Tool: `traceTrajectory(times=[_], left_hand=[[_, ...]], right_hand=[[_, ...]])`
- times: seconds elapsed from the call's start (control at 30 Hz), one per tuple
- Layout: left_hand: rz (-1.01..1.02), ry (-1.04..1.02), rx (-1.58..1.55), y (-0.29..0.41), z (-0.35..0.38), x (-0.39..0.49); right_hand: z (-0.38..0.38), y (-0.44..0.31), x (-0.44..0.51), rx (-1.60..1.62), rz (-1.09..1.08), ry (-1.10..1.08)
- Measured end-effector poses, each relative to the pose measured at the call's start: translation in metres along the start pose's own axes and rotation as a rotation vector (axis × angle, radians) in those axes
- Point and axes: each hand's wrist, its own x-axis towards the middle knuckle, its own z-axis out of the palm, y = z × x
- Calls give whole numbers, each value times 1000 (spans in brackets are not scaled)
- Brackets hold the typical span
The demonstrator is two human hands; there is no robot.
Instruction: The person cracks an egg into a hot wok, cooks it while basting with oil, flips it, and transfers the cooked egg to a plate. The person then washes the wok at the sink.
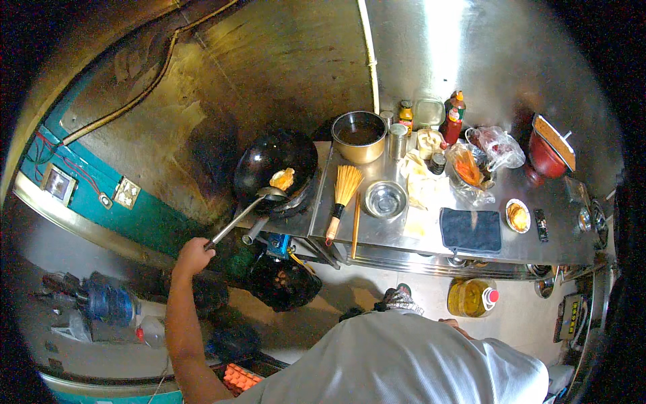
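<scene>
My left hand (194, 256) grips the handle of a metal ladle (242, 217). The ladle's bowl rests at the near side of a black wok (262, 156), right by a piece of fried egg (282, 179). The wok sits on a stove at the left end of a steel counter. Only a small part of my right hand (455, 327) shows, low beside my body; most of it is hidden by my shirt, so its grip cannot be made out.
Right of the wok, the steel counter (373, 230) holds a pot of dark liquid (359, 132), a bamboo wok brush (341, 202), wooden chopsticks (356, 227), a metal bowl (385, 199), a dark cloth (470, 230) and a bowl of fried food (518, 216). An oil jug (467, 298) stands on the floor.
</scene>
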Motion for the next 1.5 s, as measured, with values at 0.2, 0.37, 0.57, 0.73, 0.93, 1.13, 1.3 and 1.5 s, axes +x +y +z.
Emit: traceTrajectory(times=[0.2,0.37,0.57,0.73,0.93,1.13,1.3,1.5], left_hand=[[5,-29,102,25,6,40],[-181,117,201,40,40,80],[-321,58,-252,10,50,108],[-399,-5,-935,8,45,92],[-421,-219,-1312,26,44,80],[-459,-240,-1363,41,53,96],[-447,-219,-1314,51,59,114],[-387,-163,-1235,58,65,128]], right_hand=[[13,14,-6,53,99,122],[26,-5,-2,98,139,157],[40,-18,5,138,74,206],[39,2,9,4,-4,189],[27,2,16,-84,-7,163],[15,7,42,-190,-68,129],[23,9,42,-94,-160,109],[38,4,-9,-156,174,238]])
